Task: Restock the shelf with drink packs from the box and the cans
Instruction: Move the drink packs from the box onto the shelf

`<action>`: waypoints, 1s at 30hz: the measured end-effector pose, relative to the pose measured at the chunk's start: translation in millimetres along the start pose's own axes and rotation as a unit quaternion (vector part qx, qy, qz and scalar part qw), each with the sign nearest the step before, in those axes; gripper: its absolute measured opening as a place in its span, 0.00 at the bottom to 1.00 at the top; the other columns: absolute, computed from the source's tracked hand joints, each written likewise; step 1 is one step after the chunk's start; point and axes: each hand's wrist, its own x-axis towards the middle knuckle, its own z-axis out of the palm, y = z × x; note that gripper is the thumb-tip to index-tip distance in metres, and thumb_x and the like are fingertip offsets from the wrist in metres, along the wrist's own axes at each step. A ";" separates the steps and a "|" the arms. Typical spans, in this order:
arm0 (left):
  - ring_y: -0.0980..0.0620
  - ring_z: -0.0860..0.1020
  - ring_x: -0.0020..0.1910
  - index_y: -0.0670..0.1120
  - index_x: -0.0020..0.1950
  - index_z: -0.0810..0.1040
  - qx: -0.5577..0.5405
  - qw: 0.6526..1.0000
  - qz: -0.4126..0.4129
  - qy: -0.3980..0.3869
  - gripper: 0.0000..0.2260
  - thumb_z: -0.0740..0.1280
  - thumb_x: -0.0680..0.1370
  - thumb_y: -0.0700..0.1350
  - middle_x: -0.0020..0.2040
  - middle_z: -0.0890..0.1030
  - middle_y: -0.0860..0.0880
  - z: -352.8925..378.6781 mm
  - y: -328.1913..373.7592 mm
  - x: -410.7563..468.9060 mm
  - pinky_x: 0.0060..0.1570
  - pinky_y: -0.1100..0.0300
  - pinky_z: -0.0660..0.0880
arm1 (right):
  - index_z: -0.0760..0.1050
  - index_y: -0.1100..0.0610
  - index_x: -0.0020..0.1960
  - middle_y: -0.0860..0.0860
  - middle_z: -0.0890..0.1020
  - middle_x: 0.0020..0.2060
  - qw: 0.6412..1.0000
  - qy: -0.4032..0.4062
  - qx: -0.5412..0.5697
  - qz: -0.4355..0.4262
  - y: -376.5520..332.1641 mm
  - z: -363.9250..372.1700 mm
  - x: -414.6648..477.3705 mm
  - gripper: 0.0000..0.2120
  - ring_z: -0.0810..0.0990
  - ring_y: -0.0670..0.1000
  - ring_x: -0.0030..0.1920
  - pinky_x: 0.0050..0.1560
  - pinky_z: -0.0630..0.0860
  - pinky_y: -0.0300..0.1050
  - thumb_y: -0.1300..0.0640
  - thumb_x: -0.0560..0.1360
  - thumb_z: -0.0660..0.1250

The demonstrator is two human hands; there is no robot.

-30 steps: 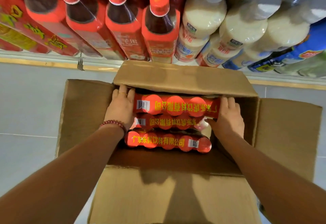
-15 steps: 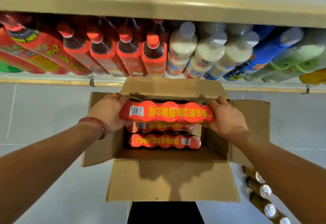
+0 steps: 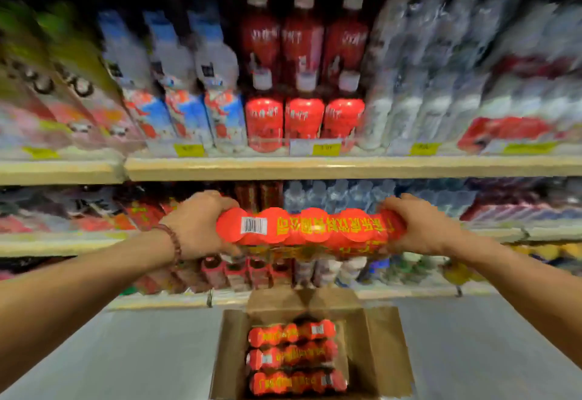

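Beige boards of the shelf (image 3: 315, 168) fill most of the view, crowded with blurred bottles (image 3: 302, 53) up to their front edges. Below them is the grey floor (image 3: 141, 352). Just before the lowest shelf edge stands an open cardboard box (image 3: 384, 352), and three red packs (image 3: 293, 358) lie side by side in it. One red drink pack (image 3: 315, 229) is in the air in front of the shelf, lying across. The left hand (image 3: 195, 226) grips its left end and the right hand (image 3: 422, 226) its right end, fingers curled round the wrap. A bead bracelet (image 3: 174, 242) sits on the left wrist.
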 end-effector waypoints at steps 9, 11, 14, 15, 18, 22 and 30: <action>0.60 0.76 0.49 0.58 0.56 0.77 -0.062 0.979 0.056 0.184 0.33 0.77 0.53 0.63 0.51 0.79 0.58 -194.3 57.7 -62.6 0.46 0.68 0.69 | 0.75 0.46 0.55 0.45 0.78 0.46 0.988 0.143 0.044 -0.049 -25.9 -198.8 -88.2 0.31 0.77 0.45 0.46 0.46 0.74 0.39 0.43 0.53 0.79; 0.63 0.79 0.46 0.63 0.48 0.77 -0.118 0.970 0.074 0.199 0.28 0.76 0.50 0.66 0.46 0.82 0.61 -227.5 70.0 -73.5 0.46 0.69 0.73 | 0.76 0.44 0.51 0.45 0.81 0.45 0.979 0.168 0.097 -0.059 -29.7 -232.3 -104.9 0.29 0.80 0.44 0.45 0.46 0.76 0.39 0.46 0.52 0.81; 0.68 0.79 0.45 0.65 0.43 0.78 -0.169 0.952 0.092 0.240 0.26 0.76 0.47 0.66 0.42 0.82 0.64 -269.0 85.8 -83.6 0.42 0.68 0.76 | 0.78 0.43 0.50 0.46 0.83 0.45 0.961 0.204 0.167 -0.085 -31.6 -277.1 -125.6 0.30 0.83 0.49 0.46 0.48 0.81 0.50 0.46 0.50 0.82; 0.67 0.79 0.44 0.64 0.43 0.78 -0.180 0.944 0.096 0.259 0.26 0.77 0.47 0.65 0.42 0.83 0.63 -281.6 91.9 -86.3 0.42 0.67 0.76 | 0.79 0.42 0.51 0.45 0.83 0.46 0.953 0.222 0.184 -0.094 -32.5 -292.5 -132.1 0.30 0.83 0.49 0.46 0.48 0.81 0.49 0.45 0.50 0.83; 0.67 0.80 0.42 0.59 0.45 0.80 -0.207 0.923 0.104 0.307 0.26 0.77 0.49 0.60 0.41 0.83 0.64 -310.3 107.0 -89.4 0.40 0.69 0.75 | 0.82 0.45 0.47 0.43 0.85 0.42 0.923 0.280 0.227 -0.137 -32.3 -326.7 -144.2 0.29 0.82 0.43 0.43 0.45 0.76 0.35 0.43 0.47 0.81; 0.60 0.81 0.37 0.50 0.47 0.81 -0.247 0.891 0.119 0.362 0.23 0.78 0.53 0.50 0.40 0.85 0.54 -339.7 131.1 -80.2 0.35 0.72 0.76 | 0.83 0.52 0.45 0.49 0.86 0.42 0.874 0.321 0.316 -0.182 -24.4 -357.7 -148.3 0.27 0.82 0.42 0.41 0.43 0.77 0.32 0.50 0.47 0.80; 0.66 0.78 0.33 0.44 0.57 0.79 -0.182 0.882 0.130 0.415 0.23 0.78 0.64 0.43 0.47 0.83 0.47 -398.0 175.9 -10.8 0.37 0.72 0.74 | 0.81 0.54 0.52 0.49 0.85 0.45 0.796 0.425 0.383 -0.197 8.3 -412.5 -106.7 0.30 0.82 0.42 0.42 0.43 0.78 0.31 0.53 0.49 0.80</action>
